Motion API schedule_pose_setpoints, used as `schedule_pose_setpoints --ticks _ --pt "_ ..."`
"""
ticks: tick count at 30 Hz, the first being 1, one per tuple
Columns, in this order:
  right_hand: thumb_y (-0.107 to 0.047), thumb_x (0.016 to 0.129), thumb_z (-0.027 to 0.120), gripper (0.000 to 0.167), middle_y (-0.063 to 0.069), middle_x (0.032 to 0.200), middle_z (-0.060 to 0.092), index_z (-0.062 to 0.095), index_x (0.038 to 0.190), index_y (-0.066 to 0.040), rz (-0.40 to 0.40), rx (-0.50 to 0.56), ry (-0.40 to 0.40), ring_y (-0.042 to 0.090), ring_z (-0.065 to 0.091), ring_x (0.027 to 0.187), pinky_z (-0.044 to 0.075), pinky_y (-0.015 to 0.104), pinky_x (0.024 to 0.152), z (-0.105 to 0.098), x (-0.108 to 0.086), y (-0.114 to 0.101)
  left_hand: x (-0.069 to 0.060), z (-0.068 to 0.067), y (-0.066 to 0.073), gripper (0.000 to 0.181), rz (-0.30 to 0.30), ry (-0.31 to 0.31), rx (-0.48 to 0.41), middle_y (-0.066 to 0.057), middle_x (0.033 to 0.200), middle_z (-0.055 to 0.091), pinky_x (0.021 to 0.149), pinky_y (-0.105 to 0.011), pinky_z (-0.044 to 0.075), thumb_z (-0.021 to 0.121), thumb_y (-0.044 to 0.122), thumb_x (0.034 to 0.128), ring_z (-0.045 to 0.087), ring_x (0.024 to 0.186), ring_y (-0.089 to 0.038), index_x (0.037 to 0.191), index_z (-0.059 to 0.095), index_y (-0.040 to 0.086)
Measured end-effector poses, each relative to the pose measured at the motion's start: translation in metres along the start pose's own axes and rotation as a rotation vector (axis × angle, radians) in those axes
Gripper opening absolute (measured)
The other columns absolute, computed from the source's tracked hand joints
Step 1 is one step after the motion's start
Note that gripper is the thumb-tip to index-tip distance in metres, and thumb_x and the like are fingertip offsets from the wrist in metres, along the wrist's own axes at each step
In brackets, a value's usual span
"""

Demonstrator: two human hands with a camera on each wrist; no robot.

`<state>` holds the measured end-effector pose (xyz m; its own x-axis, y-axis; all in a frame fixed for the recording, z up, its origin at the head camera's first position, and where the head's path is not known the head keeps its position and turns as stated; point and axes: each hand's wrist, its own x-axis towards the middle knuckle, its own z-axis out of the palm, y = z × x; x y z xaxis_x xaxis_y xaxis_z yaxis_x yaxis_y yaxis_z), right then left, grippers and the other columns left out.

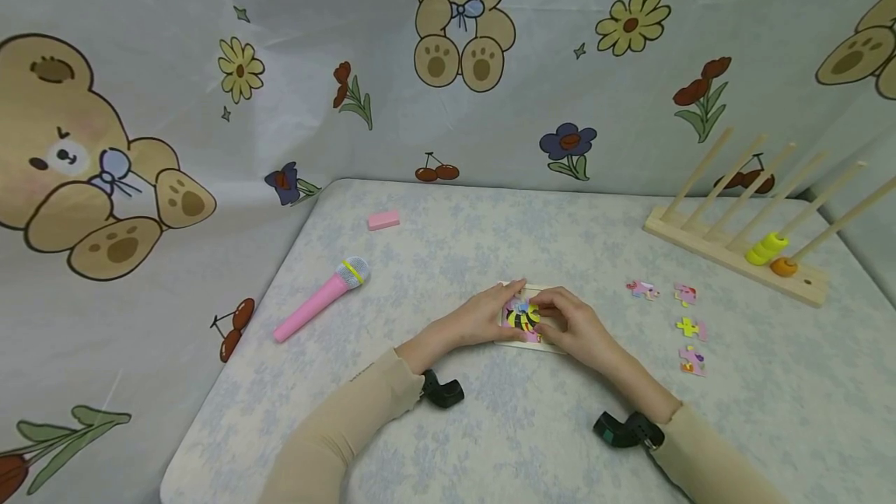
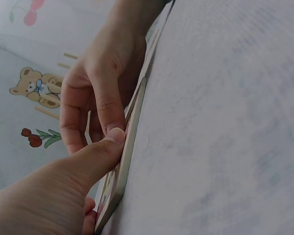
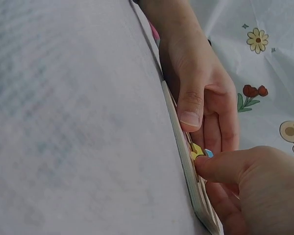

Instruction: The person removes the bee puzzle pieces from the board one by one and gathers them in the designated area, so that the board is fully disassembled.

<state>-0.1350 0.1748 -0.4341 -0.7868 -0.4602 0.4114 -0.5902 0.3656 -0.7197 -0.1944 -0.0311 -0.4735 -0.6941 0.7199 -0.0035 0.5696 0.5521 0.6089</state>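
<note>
A small wooden puzzle board point(image 1: 549, 347) lies on the table, with a yellow-and-black bee picture on pink partly filling it. My left hand point(image 1: 483, 317) holds the board at its left side, thumb along the near edge and fingers toward the far edge. Over the board's right part, my right hand point(image 1: 575, 329) pinches a puzzle piece point(image 3: 198, 151) with yellow and blue on it, between thumb and fingers. That piece sits tilted up at the board's surface in the right wrist view. The fingers hide much of the picture. In the left wrist view, the two thumbs meet near the board's edge.
Several loose puzzle pieces point(image 1: 691, 327) lie to the right. Behind them stands a wooden peg rack point(image 1: 728, 255) with yellow and orange beads. A pink toy microphone point(image 1: 315, 306) and a pink block point(image 1: 383, 220) lie to the left. A patterned cloth point(image 1: 420, 131) hangs behind the table.
</note>
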Motion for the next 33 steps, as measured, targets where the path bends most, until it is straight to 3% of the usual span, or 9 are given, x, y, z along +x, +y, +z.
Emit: schedule_pose_setpoints --ticks 2,9,14,21,24,29,33 --pt "0.021 0.073 0.068 0.035 0.026 0.106 0.057 0.058 0.106 0.014 0.008 0.005 0.007 0.04 0.062 0.092 0.052 0.043 0.078 0.001 0.0 0.002 0.0 0.0 0.0 0.092 -0.001 0.0 0.003 -0.008 0.151 0.029 0.109 -0.039 0.025 0.068 0.049 0.0836 0.024 0.137 -0.032 0.152 0.018 0.012" --pt "0.013 0.077 0.07 0.035 0.015 0.11 0.059 0.061 0.11 0.004 0.043 -0.018 0.024 0.029 0.065 0.092 0.053 0.032 0.077 0.009 -0.007 0.042 0.0 -0.001 0.001 0.093 -0.01 0.001 0.005 -0.006 0.152 0.028 0.109 -0.04 0.025 0.068 0.049 0.0833 0.024 0.137 -0.032 0.152 0.017 0.013" --pt "0.011 0.077 0.07 0.035 0.012 0.108 0.06 0.062 0.11 0.003 0.009 -0.057 0.054 0.027 0.066 0.089 0.054 0.031 0.075 0.007 -0.009 0.043 0.001 0.0 0.0 0.093 0.006 0.001 0.006 -0.009 0.151 0.029 0.11 -0.038 0.024 0.068 0.049 0.0831 0.024 0.138 -0.03 0.152 0.017 0.012" --pt "0.011 0.078 0.07 0.035 0.015 0.109 0.06 0.062 0.111 0.005 0.042 -0.045 0.106 0.028 0.065 0.091 0.053 0.026 0.077 0.004 -0.009 0.04 0.0 -0.001 0.001 0.092 -0.004 0.002 0.0 -0.01 0.15 0.03 0.11 -0.038 0.023 0.067 0.048 0.0838 0.023 0.138 -0.03 0.152 0.018 0.012" --pt "0.009 0.08 0.07 0.034 0.014 0.109 0.06 0.062 0.112 0.004 0.063 -0.03 0.141 0.027 0.063 0.093 0.05 0.022 0.081 -0.006 -0.006 0.033 0.002 -0.001 0.002 0.092 -0.003 0.003 -0.001 -0.009 0.151 0.029 0.11 -0.037 0.023 0.067 0.049 0.0837 0.023 0.138 -0.03 0.152 0.018 0.012" --pt "0.013 0.077 0.07 0.036 0.015 0.108 0.06 0.062 0.111 0.005 0.019 -0.027 0.233 0.018 0.062 0.097 0.048 0.019 0.084 -0.042 -0.008 0.019 0.002 -0.001 0.003 0.093 0.024 0.007 0.012 -0.01 0.15 0.03 0.111 -0.029 0.017 0.069 0.046 0.0835 0.025 0.138 -0.024 0.151 0.019 0.007" --pt "0.012 0.078 0.07 0.035 0.013 0.108 0.06 0.063 0.111 0.004 0.056 -0.057 0.246 0.007 0.059 0.098 0.046 0.014 0.083 -0.076 -0.025 0.02 0.001 0.001 0.004 0.093 0.012 0.012 0.008 -0.009 0.15 0.031 0.111 -0.028 0.018 0.07 0.047 0.0829 0.024 0.138 -0.023 0.151 0.019 0.008"
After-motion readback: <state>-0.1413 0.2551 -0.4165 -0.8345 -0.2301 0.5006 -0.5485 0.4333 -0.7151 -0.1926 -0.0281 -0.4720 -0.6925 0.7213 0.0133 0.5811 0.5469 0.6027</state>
